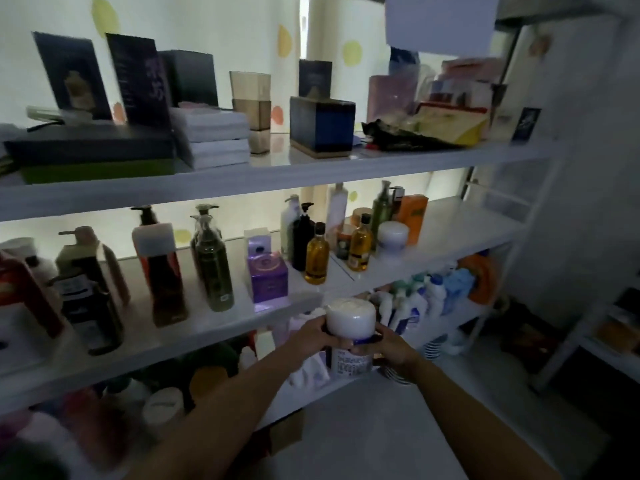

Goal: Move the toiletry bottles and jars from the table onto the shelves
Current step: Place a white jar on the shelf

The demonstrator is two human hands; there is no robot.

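placing step, i judge: the left hand (313, 332) and right hand (391, 348) both grip the white jar (350, 318); next it needs lifting onto the middle shelf (221, 336).

Middle shelf (467, 230): the right end lies bare past the orange box (412, 216) and white tub (392, 239), the widest opening we see. There is a narrow front gap between the purple box (267, 277) and the nearest amber bottle (316, 256). The left half is packed with pump bottles (211, 261). Top shelf (311, 171): crowded with boxes. The middle shelf's lip is just above the jar (350, 317) we hold in our left hand (313, 332) and right hand (391, 344).
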